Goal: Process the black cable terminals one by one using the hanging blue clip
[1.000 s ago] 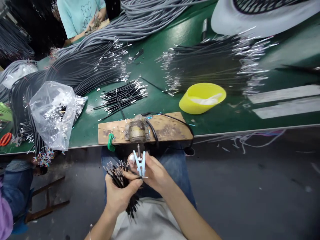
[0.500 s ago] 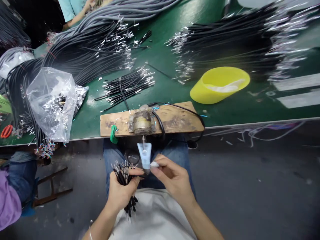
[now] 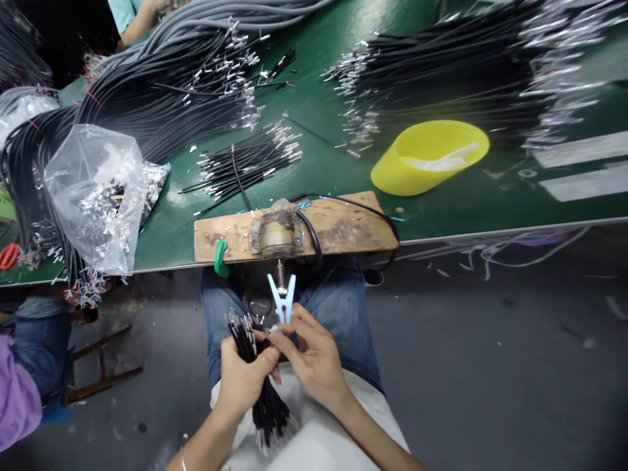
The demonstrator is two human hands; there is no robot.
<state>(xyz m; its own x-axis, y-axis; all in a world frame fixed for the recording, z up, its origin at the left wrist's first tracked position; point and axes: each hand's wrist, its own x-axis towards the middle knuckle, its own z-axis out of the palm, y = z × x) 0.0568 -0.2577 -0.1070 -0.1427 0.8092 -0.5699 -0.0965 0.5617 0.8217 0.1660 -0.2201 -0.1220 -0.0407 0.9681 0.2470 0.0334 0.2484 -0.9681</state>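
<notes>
My left hand is closed around a bundle of short black cables with bare silvery ends at the top, held over my lap. My right hand pinches a small white piece against the wire ends beside the left thumb; its exact kind is too small to make out. Just above the fingertips, a light-blue clothespin sits on the metal shaft of a small motor. That motor is fixed to a wooden board at the table edge.
Behind the board lies a pile of short black cables. A yellow slanted cup with white contents stands to the right. Long grey cables, a clear plastic bag and a green clamp are to the left. Another person's arm shows far back.
My right hand has moved left with the white piece, up to the cable ends. The clothespin has turned about the shaft and shows its two legs. The bundle's lower end has swung right.
</notes>
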